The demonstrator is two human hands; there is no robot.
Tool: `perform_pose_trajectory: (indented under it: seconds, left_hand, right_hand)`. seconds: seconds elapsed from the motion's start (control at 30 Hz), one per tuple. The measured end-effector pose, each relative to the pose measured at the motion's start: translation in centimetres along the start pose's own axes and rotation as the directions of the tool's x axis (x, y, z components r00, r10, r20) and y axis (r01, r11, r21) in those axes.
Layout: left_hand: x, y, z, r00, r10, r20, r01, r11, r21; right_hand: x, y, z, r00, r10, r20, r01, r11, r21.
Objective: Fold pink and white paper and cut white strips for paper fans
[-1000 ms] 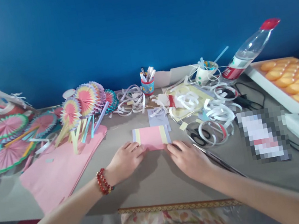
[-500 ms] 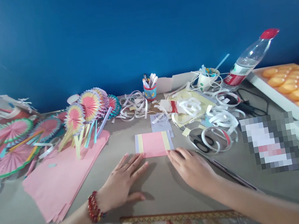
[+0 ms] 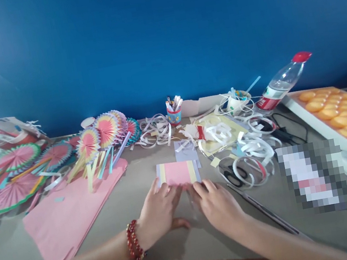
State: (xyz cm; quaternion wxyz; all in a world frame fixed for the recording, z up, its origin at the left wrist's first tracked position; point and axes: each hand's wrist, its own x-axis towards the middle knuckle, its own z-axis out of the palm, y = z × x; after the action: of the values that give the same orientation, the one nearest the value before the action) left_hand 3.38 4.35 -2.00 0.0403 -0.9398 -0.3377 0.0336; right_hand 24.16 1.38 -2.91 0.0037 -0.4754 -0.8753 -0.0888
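Note:
A small pink sheet of paper (image 3: 177, 173) with yellow and lilac strips along its left and right sides lies flat in front of me. My left hand (image 3: 157, 211), with a red bead bracelet (image 3: 134, 241) at the wrist, has its fingers bent onto the near edge, its thumb pointing away to the right. Beside it, my right hand (image 3: 218, 205) grips the same edge near the right corner with curled fingers; its thumb is hidden. A narrow bit of the near edge looks turned up between the hands.
Larger pink sheets (image 3: 77, 214) and pleated paper fans (image 3: 108, 130) lie to the left. Black-handled scissors (image 3: 233, 175), white paper strips (image 3: 257, 146) and a long metal tool (image 3: 268, 209) are on the right. Farther back stand a pen cup (image 3: 175, 115) and a tilted bottle (image 3: 281, 84).
Both hands have drawn closer together along the paper's near edge. My left hand's spread fingers have bent, and the edge between the hands now looks lifted. The view has shifted slightly.

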Motion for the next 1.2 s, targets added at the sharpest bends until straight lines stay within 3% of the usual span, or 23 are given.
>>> perform_pose_trajectory:
  seconds: [0.23, 0.57, 0.8, 0.87, 0.93, 1.0, 1.07, 1.13, 1.2]
  left_hand:
    - [0.4, 0.5, -0.1, 1.000, -0.027, 0.002, 0.027, 1.000, -0.014]
    - [-2.8, -1.2, 1.4, 0.995, -0.086, -0.041, 0.081, 0.991, -0.110]
    - [-4.9, -3.5, 1.0, 0.997, 0.024, -0.068, -0.047, 0.935, -0.353]
    - [-5.6, -3.8, 1.1, 0.994, -0.041, -0.106, -0.007, 0.909, -0.417]
    - [-5.9, -3.6, 1.1, 0.963, -0.193, -0.187, 0.073, 0.856, -0.511]
    - [-5.8, -3.1, 0.8, 0.899, -0.370, -0.233, 0.136, 0.743, -0.656]
    - [-5.4, -2.3, 0.3, 0.867, -0.484, -0.116, 0.181, 0.523, -0.833]
    - [-4.7, -1.2, -0.2, 0.888, -0.444, 0.116, 0.219, 0.187, -0.958]
    - [-3.8, 0.1, -0.5, 0.917, -0.300, 0.262, 0.220, -0.167, -0.961]
  right_hand:
    - [0.7, -0.9, 0.0, 0.998, -0.046, 0.030, 0.048, 0.997, -0.055]
    - [-1.2, 1.5, 1.0, 0.997, -0.013, -0.071, 0.017, 0.999, 0.052]
    - [0.9, 3.2, 0.9, 0.992, -0.082, -0.100, 0.092, 0.990, 0.109]
    - [1.3, 3.4, 1.1, 0.982, -0.141, -0.123, 0.152, 0.985, 0.078]
    - [1.5, 3.6, 1.6, 0.967, -0.197, -0.163, 0.207, 0.977, 0.046]
    - [1.7, 4.0, 2.1, 0.948, -0.239, -0.208, 0.253, 0.967, 0.041]
    - [1.8, 4.5, 2.5, 0.935, -0.258, -0.243, 0.278, 0.959, 0.050]
    - [1.8, 4.9, 2.5, 0.931, -0.251, -0.265, 0.277, 0.959, 0.063]
    - [1.6, 4.7, 1.9, 0.926, -0.224, -0.303, 0.264, 0.959, 0.100]
